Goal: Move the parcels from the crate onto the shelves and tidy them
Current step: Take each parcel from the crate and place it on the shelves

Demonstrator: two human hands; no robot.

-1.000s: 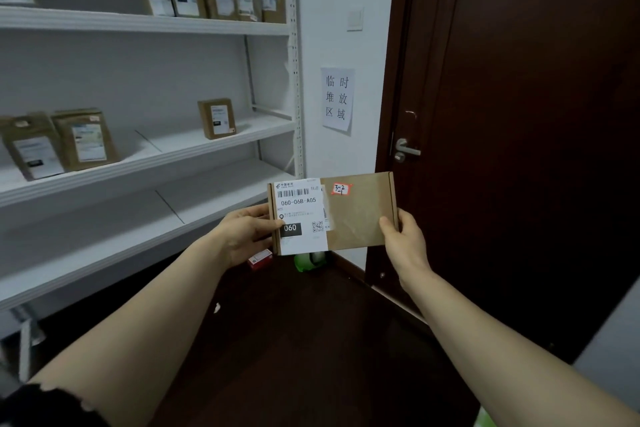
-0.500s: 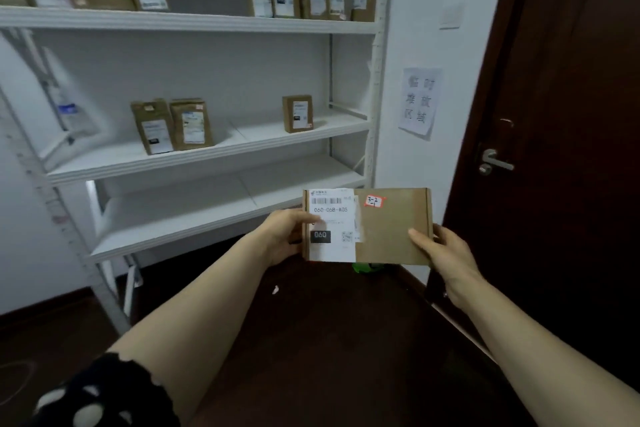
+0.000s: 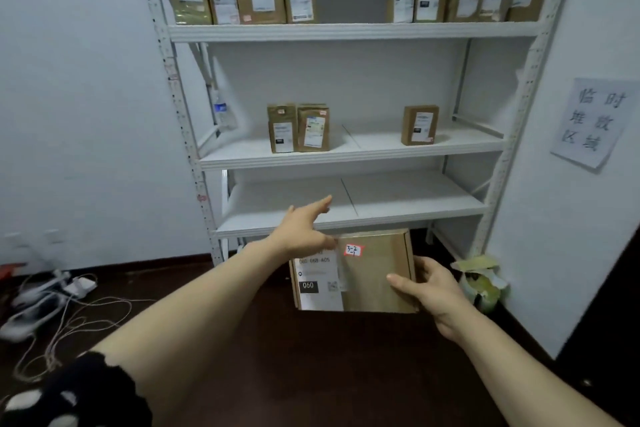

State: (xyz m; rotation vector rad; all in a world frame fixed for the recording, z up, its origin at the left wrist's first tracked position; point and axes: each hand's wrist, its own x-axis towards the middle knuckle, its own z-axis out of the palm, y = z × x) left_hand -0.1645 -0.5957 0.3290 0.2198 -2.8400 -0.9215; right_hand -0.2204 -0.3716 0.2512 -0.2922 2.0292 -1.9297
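1. Left hand [image 3: 304, 225] has come off the parcel [image 3: 370, 274], which it held by the left edge half a second ago. It now stretches toward the rack [image 3: 519, 107], fingers straight and loosely together, holding nothing. Its wrist crosses in front of the parcel's upper left corner.
2. Right hand [image 3: 429, 284] alone carries the parcel now, gripping the right edge with the thumb on the front face and the fingers curled behind.
3. The parcel hangs in the air in front of the rack, just below the front lip of the lowest shelf [image 3: 415, 204]. Its label [image 3: 318, 284] and red sticker [image 3: 353, 250] face the camera.
4. The view has also swung since then: the rack stands square ahead and the door is out of sight.
5. The step in hand looks like shelving: the parcel has been read and a place is being picked. The crate is not in view.
6. The left hand seems aimed at the lowest shelf, which is bare, though it may only be pointing.
7. The next move calls for lifting the parcel over that lip and standing it upright, label outward, like the two boxes [image 3: 298, 128] and the lone box [image 3: 419, 125] on the middle shelf [image 3: 467, 146].
8. With only one hand gripping one edge, the parcel could tilt, so the left hand may need to steady it.
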